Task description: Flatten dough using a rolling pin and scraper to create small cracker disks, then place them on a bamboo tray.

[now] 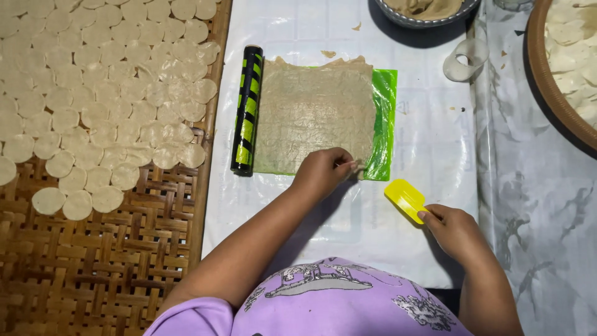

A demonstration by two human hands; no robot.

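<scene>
dough sheet [314, 115], rolled thin and roughly square, is lying flat on a green plastic film [387, 124] in the middle of the worktop [429, 124], which is covered in white plastic. i am judging the step in hand to be a lift or peel at the sheet's near edge. to do it well i am advising a light pinch close to the edge, a low pull along the surface, and the film kept flat so the thin sheet does not tear or stretch.

left hand [323, 171]: it is resting on the near edge of the sheet, fingers curled in narrow, fingertips pinching at the dough or the film; i cannot tell which of the two layers is in the pinch.

right hand [457, 230]: it is closed around the handle of a yellow scraper [405, 198], blade pointing toward the sheet's near right corner and lying just apart from the film.

a black and green roller [247, 109] is lying along the sheet's left edge, touching the film. a woven bamboo tray [112, 267] to the left is carrying many round cut discs [99, 93], overlapping in rows. a ring cutter [465, 59] is sitting near the far right, beside a bowl [429, 22] and a round basket [547, 81] holding more discs.
</scene>
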